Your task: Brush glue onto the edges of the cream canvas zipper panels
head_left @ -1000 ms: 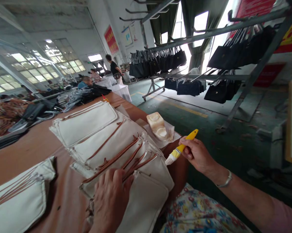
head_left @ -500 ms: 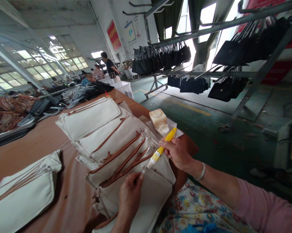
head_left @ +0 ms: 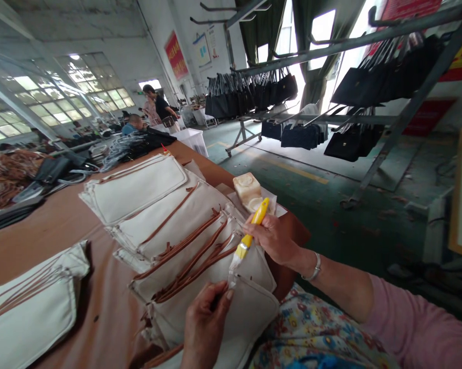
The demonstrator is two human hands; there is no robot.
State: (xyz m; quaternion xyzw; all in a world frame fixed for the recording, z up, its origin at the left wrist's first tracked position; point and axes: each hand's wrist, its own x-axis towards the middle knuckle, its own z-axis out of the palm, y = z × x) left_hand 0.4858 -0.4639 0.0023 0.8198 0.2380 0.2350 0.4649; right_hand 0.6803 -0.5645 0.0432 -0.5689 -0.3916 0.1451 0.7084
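Observation:
My right hand (head_left: 274, 237) grips a paintbrush (head_left: 250, 233) by its yellow handle, the whitish bristles pointing down at the edge of a cream bag piece (head_left: 250, 312). Just below the bristle tips, my left hand (head_left: 208, 320) pinches that edge between thumb and fingers. More cream pieces with brown strips along their edges overlap in a row (head_left: 150, 220) running away from me. Behind the brush stands a stained, cut-open plastic container (head_left: 247, 190) on white paper.
Another stack of cream pieces (head_left: 31, 307) lies left on the brown-covered table (head_left: 111, 287). Black bags and straps (head_left: 139, 141) are heaped farther back. To the right stands a metal rack (head_left: 311, 54) hung with dark bags. A person (head_left: 162, 110) stands in the background.
The brush has moved slightly down and left, its tip now closer to my left fingertips. The whole view has shifted a little. Both hands keep their hold.

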